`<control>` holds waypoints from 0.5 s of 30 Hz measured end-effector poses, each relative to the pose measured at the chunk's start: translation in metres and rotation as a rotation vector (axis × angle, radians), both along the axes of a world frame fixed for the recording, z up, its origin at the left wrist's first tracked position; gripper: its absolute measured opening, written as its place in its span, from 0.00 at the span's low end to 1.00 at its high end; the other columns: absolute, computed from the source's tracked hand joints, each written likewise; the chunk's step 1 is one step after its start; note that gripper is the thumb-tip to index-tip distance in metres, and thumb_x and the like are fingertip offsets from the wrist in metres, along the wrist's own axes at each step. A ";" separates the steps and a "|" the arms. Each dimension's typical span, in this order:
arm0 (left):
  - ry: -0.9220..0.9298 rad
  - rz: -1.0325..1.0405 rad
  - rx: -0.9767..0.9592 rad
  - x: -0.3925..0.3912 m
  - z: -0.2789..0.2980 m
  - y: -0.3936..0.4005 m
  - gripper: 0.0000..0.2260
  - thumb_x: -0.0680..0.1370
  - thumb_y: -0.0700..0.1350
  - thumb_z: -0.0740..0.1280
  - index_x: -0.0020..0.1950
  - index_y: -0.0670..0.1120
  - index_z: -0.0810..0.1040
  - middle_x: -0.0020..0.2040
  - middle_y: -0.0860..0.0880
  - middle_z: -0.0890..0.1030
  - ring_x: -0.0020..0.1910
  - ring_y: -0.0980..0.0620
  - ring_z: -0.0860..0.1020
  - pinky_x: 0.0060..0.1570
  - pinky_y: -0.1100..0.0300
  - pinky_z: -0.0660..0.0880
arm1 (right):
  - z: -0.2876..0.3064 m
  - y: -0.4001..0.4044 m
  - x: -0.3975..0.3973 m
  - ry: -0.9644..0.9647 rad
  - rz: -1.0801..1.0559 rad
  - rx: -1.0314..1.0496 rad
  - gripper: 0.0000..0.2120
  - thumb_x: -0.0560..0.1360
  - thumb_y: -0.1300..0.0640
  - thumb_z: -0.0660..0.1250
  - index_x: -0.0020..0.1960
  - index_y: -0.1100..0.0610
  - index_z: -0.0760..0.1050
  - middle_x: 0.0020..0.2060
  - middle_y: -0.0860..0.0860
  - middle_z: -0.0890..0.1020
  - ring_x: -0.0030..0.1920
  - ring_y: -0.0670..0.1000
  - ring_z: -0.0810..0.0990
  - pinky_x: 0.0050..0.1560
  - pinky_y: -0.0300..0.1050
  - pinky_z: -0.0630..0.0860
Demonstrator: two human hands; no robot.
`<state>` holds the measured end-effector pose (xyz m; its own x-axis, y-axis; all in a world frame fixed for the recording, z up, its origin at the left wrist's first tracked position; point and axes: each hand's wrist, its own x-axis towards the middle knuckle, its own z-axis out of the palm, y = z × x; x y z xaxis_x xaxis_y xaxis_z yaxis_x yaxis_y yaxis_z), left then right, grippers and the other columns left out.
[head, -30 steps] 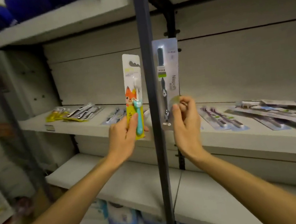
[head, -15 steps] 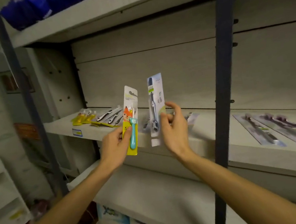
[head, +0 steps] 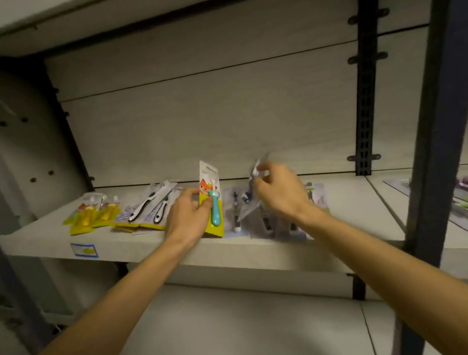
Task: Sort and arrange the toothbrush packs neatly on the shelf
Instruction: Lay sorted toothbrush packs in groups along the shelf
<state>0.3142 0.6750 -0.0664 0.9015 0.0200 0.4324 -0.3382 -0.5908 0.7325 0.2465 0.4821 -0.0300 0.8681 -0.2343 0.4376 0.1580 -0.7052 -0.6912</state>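
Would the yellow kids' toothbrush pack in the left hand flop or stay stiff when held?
Probably stiff: the yellow kids' toothbrush pack stands upright though the left hand grips it low. Likely light, held by fingers alone. Flat card, so unlikely to roll.

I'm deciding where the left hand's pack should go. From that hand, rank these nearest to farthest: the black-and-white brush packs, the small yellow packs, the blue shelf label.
1. Black-and-white brush packs: just left of the left hand.
2. Blue shelf label: on the shelf's front edge, farther left and lower.
3. Small yellow packs: far left on the shelf, about as far as the label, too close to call.
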 end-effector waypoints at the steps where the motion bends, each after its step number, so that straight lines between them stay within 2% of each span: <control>1: 0.001 -0.021 -0.013 0.006 0.001 0.003 0.12 0.79 0.51 0.68 0.61 0.50 0.78 0.49 0.53 0.84 0.46 0.53 0.81 0.44 0.57 0.76 | 0.001 0.004 0.004 0.041 -0.009 -0.090 0.13 0.77 0.55 0.62 0.59 0.56 0.77 0.48 0.58 0.85 0.50 0.62 0.82 0.50 0.54 0.79; 3: -0.018 -0.054 0.004 0.017 0.004 0.009 0.11 0.78 0.52 0.68 0.59 0.53 0.78 0.46 0.54 0.84 0.45 0.52 0.83 0.48 0.52 0.79 | 0.002 0.011 0.014 0.126 -0.016 -0.218 0.12 0.77 0.55 0.62 0.56 0.58 0.78 0.52 0.59 0.84 0.51 0.62 0.82 0.50 0.53 0.80; 5: -0.063 -0.060 0.091 0.027 0.011 0.018 0.10 0.78 0.53 0.67 0.59 0.56 0.77 0.43 0.56 0.84 0.44 0.51 0.83 0.47 0.51 0.79 | 0.002 0.016 0.024 0.224 -0.031 -0.312 0.12 0.77 0.56 0.64 0.56 0.58 0.79 0.54 0.58 0.84 0.52 0.61 0.81 0.49 0.50 0.79; 9: -0.160 -0.055 0.199 0.044 0.027 0.046 0.12 0.79 0.54 0.65 0.62 0.56 0.75 0.47 0.55 0.86 0.47 0.49 0.83 0.46 0.51 0.79 | 0.004 0.020 0.044 0.369 -0.086 -0.438 0.17 0.78 0.53 0.65 0.65 0.56 0.77 0.60 0.58 0.81 0.59 0.61 0.79 0.59 0.56 0.78; 12: -0.223 -0.015 0.291 0.057 0.038 0.078 0.14 0.79 0.56 0.64 0.64 0.56 0.74 0.48 0.53 0.85 0.49 0.46 0.81 0.43 0.53 0.76 | 0.005 0.041 0.059 0.352 -0.104 -0.431 0.15 0.78 0.55 0.64 0.63 0.55 0.78 0.59 0.59 0.82 0.58 0.62 0.79 0.59 0.56 0.78; 15: -0.237 -0.027 0.358 0.072 0.049 0.114 0.15 0.80 0.55 0.64 0.66 0.54 0.74 0.45 0.52 0.84 0.46 0.47 0.81 0.35 0.57 0.68 | 0.008 0.080 0.075 0.257 -0.129 -0.440 0.18 0.78 0.54 0.64 0.68 0.54 0.76 0.61 0.58 0.81 0.62 0.62 0.77 0.62 0.55 0.75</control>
